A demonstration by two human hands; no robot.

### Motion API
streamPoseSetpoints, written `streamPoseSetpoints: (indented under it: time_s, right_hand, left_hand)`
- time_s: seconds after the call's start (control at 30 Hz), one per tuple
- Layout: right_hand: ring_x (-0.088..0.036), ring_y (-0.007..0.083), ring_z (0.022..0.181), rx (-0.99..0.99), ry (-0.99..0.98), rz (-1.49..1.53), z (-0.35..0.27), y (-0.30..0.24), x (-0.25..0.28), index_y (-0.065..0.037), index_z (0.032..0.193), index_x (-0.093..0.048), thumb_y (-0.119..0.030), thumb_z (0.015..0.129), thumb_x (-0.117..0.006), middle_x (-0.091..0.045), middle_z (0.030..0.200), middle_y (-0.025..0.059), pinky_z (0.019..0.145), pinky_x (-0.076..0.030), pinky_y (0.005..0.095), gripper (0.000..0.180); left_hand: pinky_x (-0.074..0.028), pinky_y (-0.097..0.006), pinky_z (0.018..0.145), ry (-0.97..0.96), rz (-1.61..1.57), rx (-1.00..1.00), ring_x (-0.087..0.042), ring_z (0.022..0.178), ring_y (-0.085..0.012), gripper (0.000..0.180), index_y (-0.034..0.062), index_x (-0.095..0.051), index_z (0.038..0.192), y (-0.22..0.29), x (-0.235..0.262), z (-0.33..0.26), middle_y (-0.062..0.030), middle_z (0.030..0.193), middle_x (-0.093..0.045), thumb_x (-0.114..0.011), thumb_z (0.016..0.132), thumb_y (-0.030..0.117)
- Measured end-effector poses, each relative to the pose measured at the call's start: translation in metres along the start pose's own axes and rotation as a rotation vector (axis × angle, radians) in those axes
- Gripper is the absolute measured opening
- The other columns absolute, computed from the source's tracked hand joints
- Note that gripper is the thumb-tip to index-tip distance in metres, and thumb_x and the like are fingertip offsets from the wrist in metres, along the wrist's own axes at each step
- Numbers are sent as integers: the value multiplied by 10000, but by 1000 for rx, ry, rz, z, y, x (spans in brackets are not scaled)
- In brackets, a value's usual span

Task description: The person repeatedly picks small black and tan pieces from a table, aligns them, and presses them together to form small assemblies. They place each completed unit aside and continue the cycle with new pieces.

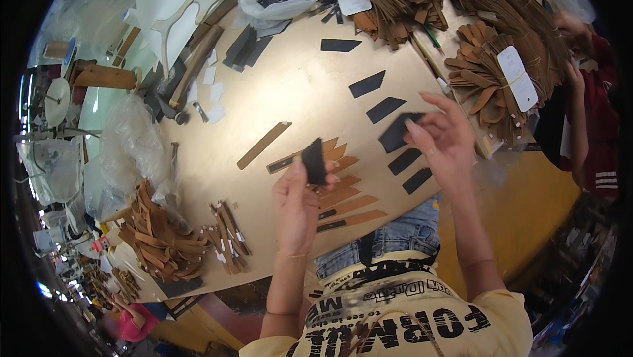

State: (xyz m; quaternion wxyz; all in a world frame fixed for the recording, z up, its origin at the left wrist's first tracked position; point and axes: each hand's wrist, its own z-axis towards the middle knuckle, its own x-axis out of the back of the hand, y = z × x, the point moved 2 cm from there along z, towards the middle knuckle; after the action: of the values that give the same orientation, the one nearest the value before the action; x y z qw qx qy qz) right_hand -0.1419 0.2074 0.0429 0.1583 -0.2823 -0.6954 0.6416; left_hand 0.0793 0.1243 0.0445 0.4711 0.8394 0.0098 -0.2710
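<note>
Left hand (300, 192) has a black piece (313, 162) pinched snugly, thumb against fingers, and it's up over the fan of brown strips (359, 218) close to the worktop (283, 86)'s near edge. The piece's long side runs roughly near edge to far edge, while the strips lie more crosswise, slanting up toward the right, so the two axes don't match. Left is clearly the nearer hand to that fan.

Right hand (445, 136) is off toward the right edge, index finger raised and thumb tip over the corner of a second black piece (394, 134). Honestly can't tell if that one's gripped or just touched, since the hand hides the corner. It sits in line with the row of black pieces (385, 110), which runs from near the front edge up toward the far edge.

As for room, there's a decent gap between the two hands, and plenty of worktop beyond the lone brown strip (262, 147). Tighter spots: the near edge right by the jeans (412, 225), and the far right corner, where brown bundles (484, 86) pile up.
</note>
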Motion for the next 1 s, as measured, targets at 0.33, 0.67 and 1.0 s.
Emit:
streamPoseSetpoints:
  time_s: [0.33, 0.67, 1.0]
  right_hand:
    - [-685, 134, 882, -76, -13, -48, 31, 6, 14, 55, 1285, -579, 22, 904, -664, -638, 993, 84, 798, -560, 228, 392]
    - [-594, 35, 777, -424, -171, -538, -42, -9, 86, 5, 1044, -736, -49, 870, -726, -723, 932, 16, 695, -482, 218, 182]
    - [-587, 189, 739, -107, 149, -764, -85, 16, 60, -6, 926, -710, -50, 821, -749, -646, 880, 72, 684, -475, 290, 121]
  left_hand:
    - [-508, -313, 789, 76, -69, 9, -629, 821, -173, 373, -14, -626, 1140, -1, 21, -1, -134, 1013, -688, -475, 1065, 319]
    - [-505, -347, 817, 12, -35, 58, -628, 819, -184, 384, -34, -629, 1144, -1, 3, 6, -147, 1015, -689, -447, 1075, 296]
    - [-530, -324, 893, -227, 142, 180, -681, 1053, -224, 397, -43, -620, 1250, -18, -21, -2, -172, 1206, -681, -425, 1079, 258]
